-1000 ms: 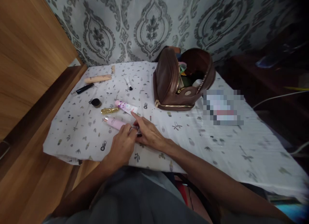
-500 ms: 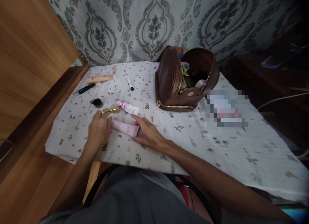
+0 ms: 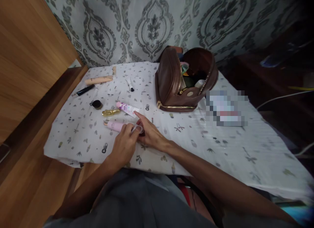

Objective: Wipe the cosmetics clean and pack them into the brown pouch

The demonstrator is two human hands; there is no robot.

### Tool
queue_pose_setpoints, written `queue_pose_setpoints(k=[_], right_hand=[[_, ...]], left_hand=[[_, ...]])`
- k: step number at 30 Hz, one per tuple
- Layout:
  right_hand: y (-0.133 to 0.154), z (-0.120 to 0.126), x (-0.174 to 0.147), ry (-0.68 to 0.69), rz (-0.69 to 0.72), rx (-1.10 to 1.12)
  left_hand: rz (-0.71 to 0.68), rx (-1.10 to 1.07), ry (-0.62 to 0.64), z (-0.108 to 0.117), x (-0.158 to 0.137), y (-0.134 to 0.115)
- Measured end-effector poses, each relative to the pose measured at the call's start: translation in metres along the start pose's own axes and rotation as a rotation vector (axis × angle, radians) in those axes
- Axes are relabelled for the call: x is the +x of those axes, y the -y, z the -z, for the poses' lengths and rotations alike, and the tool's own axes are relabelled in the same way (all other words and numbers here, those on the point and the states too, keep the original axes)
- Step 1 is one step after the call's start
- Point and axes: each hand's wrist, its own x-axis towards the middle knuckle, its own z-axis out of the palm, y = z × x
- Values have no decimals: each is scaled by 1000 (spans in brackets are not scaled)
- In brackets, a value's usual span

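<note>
Curls the left hand [image 3: 125, 141] over the right end of a pink tube [image 3: 114, 125], leaving the capped end in sight, pointing left on a white cloth [image 3: 211, 133]. Sets the right hand [image 3: 152, 133] just beside the covered end, index finger stretched toward a smaller tube [image 3: 127, 109]. Cannot tell either grip as clamped or loose, with fingertips partly hidden. Has a gold stick [image 3: 111, 112] near the pink tube, farther from the body.
</note>
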Motion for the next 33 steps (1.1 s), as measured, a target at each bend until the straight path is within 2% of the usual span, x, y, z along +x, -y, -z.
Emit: queue_pose_setpoints(k=[6, 11, 17, 21, 26, 30, 33], right_hand=[[-4, 3, -2, 106, 96, 0], [-2, 10, -2, 201, 187, -170], [1, 11, -2, 217, 202, -288], [7, 7, 2, 178, 197, -342], [15, -7, 15, 153, 173, -445], [16, -20, 22, 115, 157, -518], [18, -24, 21, 57, 156, -471]], left_hand=[[-74, -109, 20, 9, -18, 20], [-73, -252, 23, 13, -29, 33], [-38, -368, 116, 28, -30, 42], [14, -405, 104, 32, -30, 49], [179, -448, -29, 24, -34, 62], [324, -475, -242, 24, -36, 83], [435, -459, -386, 28, -34, 99]])
